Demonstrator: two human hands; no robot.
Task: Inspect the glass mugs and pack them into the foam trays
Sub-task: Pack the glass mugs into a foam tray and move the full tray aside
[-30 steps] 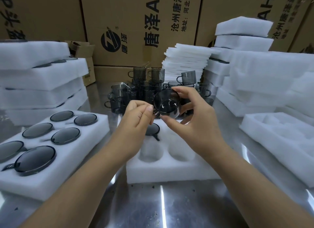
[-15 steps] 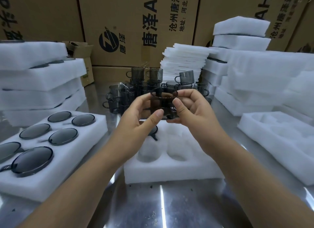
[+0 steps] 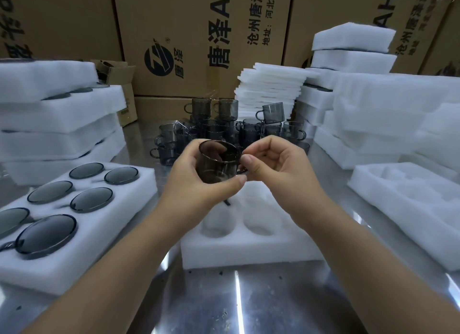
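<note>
Left hand [image 3: 196, 182] gripping glass mug [image 3: 219, 162], right hand [image 3: 278, 169] pinching handle [image 3: 242, 170]

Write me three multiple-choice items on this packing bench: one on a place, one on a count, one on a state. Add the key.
1. Where does the filled white foam tray lie?
A) at the person's left
B) at the person's right
C) at far centre

2. How many upturned grey glass mugs does it hold?
A) four
B) six
C) nine

3. What is the state of the smoky grey glass mug at centre?
A) seated in a pocket
B) held in the air by the left grip and the right grip
C) lying on its side, untouched

Key:
1 A, the tray sits at the left side of the view.
2 B, six round bases show, one in each pocket.
3 B, the left grip wraps its body and the right grip pinches its handle, above the centre white foam tray.
</note>
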